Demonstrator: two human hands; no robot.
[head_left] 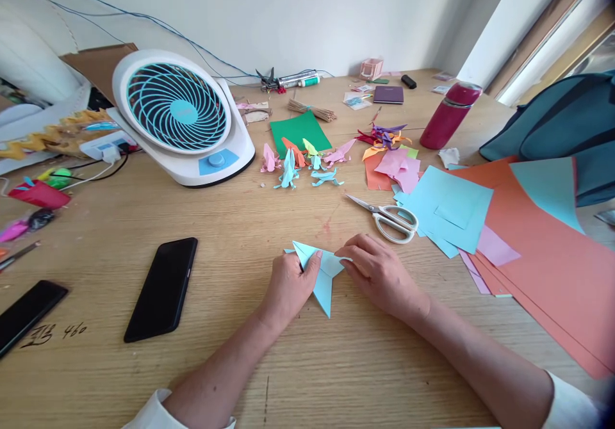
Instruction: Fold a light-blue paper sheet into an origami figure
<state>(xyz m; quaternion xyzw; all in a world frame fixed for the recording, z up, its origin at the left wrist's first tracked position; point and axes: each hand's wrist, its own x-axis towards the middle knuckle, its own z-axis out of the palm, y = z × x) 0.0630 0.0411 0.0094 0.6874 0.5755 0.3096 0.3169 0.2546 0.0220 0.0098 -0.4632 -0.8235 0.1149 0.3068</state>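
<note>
A light blue folded paper (325, 282) with several pointed flaps is held between both hands above the wooden table. My left hand (294, 280) grips its left part, thumb on top and the other fingers curled beneath. At the paper's right tip, my right hand (375, 269) pinches the edge between thumb and fingers. One point of the paper hangs down toward me, another points to the upper left. White-handled scissors (394, 223) lie just beyond my right hand, blades slightly apart and pointing to the upper left.
Small folded paper figures (288, 170) stand beyond the hands, near a green sheet (300, 130). A fan (180, 112) is at the back left, a black phone (162, 290) at the left. Blue sheets (444, 202), orange sheets (562, 282) and a red bottle (446, 116) occupy the right.
</note>
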